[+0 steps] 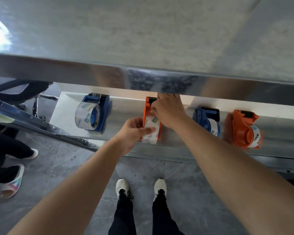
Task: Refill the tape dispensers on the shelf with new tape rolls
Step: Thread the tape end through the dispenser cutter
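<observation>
Item 1, left grip: my left hand point(134, 131) is closed on the clear printed tape roll point(151, 134), thumb laid across its face, fingers behind on the far side.

Item 2, right grip: my right hand point(168, 111) is closed on the front end of the orange plastic tape dispenser point(146, 107), fingers curled down just behind the serrated cutter. I cannot tell whether the tape's loose end is between them.

Item 3, location: the roll sits in that dispenser, which stands on the shiny steel shelf point(122, 114), second in a row of four.

Item 4, neighbours: blue plastic dispenser with a clear roll point(98, 114) to the left; second blue dispenser point(206, 117) and second orange dispenser point(243, 129) to the right, both loaded.

Step in hand, by my judgement: threading, with the roll already seated.

Next move calls for: steadying the roll while the loose end is drawn forward, flat and unwrinkled, up to the cutter teeth.
</observation>
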{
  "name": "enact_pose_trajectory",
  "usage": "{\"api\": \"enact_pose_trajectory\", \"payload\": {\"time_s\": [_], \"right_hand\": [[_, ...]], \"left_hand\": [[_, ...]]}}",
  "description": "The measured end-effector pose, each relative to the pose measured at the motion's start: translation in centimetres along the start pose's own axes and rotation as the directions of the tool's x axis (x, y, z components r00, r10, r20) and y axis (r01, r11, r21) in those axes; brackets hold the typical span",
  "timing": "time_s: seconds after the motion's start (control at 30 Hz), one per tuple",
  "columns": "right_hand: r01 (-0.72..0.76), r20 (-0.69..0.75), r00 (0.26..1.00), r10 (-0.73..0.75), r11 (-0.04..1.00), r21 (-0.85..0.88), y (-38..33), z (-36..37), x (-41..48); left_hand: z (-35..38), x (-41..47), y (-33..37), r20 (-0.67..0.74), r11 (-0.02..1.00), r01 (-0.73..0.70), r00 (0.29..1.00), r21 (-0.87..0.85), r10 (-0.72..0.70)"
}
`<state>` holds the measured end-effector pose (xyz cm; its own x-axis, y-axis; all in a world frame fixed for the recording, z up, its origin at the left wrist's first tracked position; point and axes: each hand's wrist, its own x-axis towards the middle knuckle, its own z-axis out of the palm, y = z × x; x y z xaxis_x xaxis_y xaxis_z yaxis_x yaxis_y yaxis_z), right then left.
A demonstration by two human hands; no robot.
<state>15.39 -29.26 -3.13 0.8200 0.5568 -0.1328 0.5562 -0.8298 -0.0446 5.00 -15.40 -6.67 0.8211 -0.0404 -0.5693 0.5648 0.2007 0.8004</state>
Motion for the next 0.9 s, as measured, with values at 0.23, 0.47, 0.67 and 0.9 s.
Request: {"api": "enact_pose_trajectory", "payload": {"time_s": [0.23, 0.47, 0.67, 0.9], "right_hand": [[-0.018, -0.040, 0.999, 0.015, 0.996, -0.082, -0.2, 0.2, 0.0], [-0.146, -0.143, 0.979, 0.147, 0.989, 0.015, -0.2, 0.6, 0.1], [-0.221, 0.082, 0.975, 0.205, 0.906, 0.362, 1.7, 0.4, 0.7], [-0.212, -0.015, 0.972, 0.235, 0.900, 0.380, 1.5, 0.8, 1.5]], "left_hand": [[1.9, 0.7, -0.6, -0.209, 0.999, 0.019, 0.978, 0.047, -0.009], [0.6, -0.1, -0.3, -0.050, 0.999, -0.027, 0.998, 0.039, 0.029], [0.3, 0.1, -0.5, -0.011, 0.997, 0.016, 1.000, 0.070, -0.015], [1.6, 0.4, -0.4, -0.174, 0.999, 0.029, 0.984, 0.015, -0.026]]}}
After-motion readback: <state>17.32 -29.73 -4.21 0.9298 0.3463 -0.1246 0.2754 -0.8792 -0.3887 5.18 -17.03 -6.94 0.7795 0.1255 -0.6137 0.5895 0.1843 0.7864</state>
